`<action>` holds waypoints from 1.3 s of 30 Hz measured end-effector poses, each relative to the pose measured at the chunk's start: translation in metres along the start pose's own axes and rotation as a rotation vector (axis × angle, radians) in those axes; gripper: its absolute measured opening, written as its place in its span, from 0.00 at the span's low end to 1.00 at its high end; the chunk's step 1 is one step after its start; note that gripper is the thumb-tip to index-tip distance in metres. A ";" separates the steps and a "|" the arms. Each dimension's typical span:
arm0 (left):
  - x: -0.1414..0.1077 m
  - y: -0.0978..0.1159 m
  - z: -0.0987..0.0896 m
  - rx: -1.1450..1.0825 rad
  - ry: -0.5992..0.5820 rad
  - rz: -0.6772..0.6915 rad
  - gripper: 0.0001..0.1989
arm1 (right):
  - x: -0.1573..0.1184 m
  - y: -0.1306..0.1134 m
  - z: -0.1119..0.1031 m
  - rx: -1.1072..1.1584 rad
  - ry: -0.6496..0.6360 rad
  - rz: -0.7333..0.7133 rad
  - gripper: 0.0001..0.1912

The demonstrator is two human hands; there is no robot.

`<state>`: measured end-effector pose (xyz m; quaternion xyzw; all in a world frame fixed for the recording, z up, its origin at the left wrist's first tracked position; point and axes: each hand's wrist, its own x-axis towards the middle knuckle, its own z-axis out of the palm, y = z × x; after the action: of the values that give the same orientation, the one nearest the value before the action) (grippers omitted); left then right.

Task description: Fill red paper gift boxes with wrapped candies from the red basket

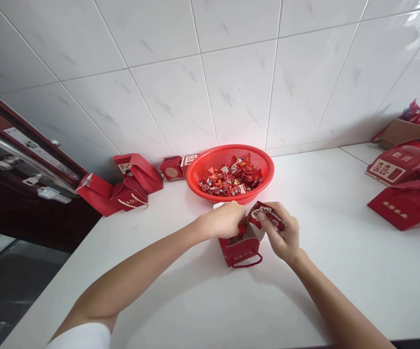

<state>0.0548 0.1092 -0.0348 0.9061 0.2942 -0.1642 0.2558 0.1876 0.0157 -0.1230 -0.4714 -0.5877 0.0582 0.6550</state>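
Observation:
A small red gift box (239, 253) with a dark red cord handle stands on the white counter, its top flaps open. My left hand (224, 221) reaches down into its opening, fingers closed. A red-wrapped candy (243, 228) shows at those fingertips; the fingers partly hide it. Just right of the box, my right hand (283, 232) grips a flat red packet (264, 213) with white and black lettering between thumb and fingers. Behind both hands sits a red plastic colander (268, 180) holding a heap of red-wrapped candies (227, 179).
Several red gift boxes (130, 186) stand at the left by a dark red door frame (24, 133). More red boxes (400, 206) and an open cardboard box (409, 133) are at the right. White wall tiles (235, 97) rise behind the counter (180, 295).

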 end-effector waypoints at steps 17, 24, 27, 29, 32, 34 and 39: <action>-0.043 -0.011 -0.006 -0.015 0.047 -0.016 0.10 | -0.005 -0.008 0.000 -0.026 -0.079 -0.056 0.05; -0.027 0.006 -0.006 0.126 -0.183 -0.040 0.10 | -0.005 -0.009 -0.001 -0.041 -0.071 -0.061 0.05; -0.019 0.011 -0.007 0.227 -0.267 -0.047 0.07 | -0.004 -0.009 -0.001 -0.024 -0.064 -0.068 0.07; -0.016 0.011 -0.007 0.261 -0.309 -0.037 0.08 | -0.004 -0.011 -0.002 -0.024 -0.069 -0.061 0.07; -0.017 0.003 -0.010 0.267 -0.300 -0.041 0.07 | -0.004 -0.013 -0.002 -0.029 -0.080 -0.012 0.04; -0.022 -0.006 -0.015 0.167 -0.237 0.007 0.06 | -0.004 -0.014 -0.002 -0.015 -0.077 0.054 0.02; -0.031 -0.023 -0.019 -0.452 -0.022 0.250 0.15 | -0.003 -0.014 -0.001 0.038 -0.039 0.186 0.04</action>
<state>0.0196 0.1224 -0.0138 0.8535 0.2064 -0.0711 0.4732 0.1806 0.0056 -0.1159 -0.5102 -0.5528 0.1390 0.6441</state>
